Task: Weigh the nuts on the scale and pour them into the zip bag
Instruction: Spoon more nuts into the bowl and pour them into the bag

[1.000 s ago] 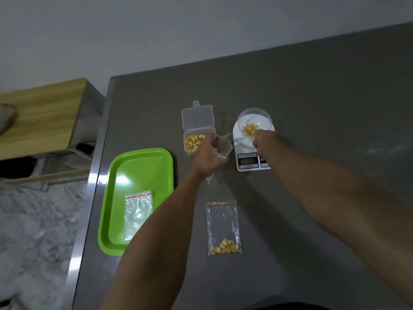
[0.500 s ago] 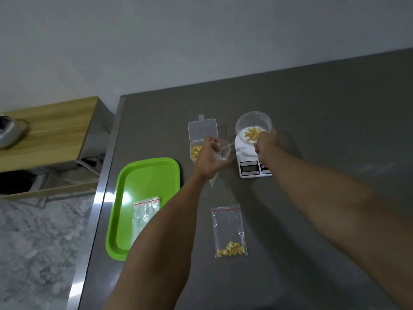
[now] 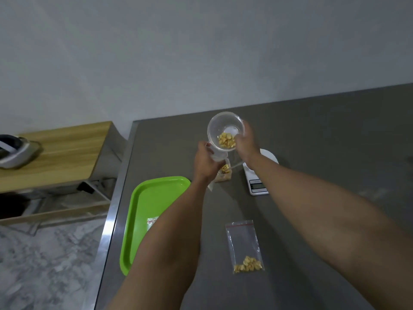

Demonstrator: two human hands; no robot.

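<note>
Seen from above, a person's right hand point(image 3: 245, 145) holds a clear plastic bowl point(image 3: 224, 130) in the air, its fingers point(image 3: 247, 130) curled round the bowl's right rim. A small heap of yellow nuts point(image 3: 227, 140) lies in the bowl's lower side, just beside those fingers. The left hand point(image 3: 206, 162) grips a small clear container point(image 3: 218, 153) directly under the bowl's edge, fingers wrapped round it. The white scale point(image 3: 257, 177) stands on the grey table point(image 3: 312, 135) below the right wrist. Nearer the viewer, a zip bag point(image 3: 244, 246) with nuts in its bottom lies flat. A green tray point(image 3: 143, 211) sits left of the left forearm.
</note>
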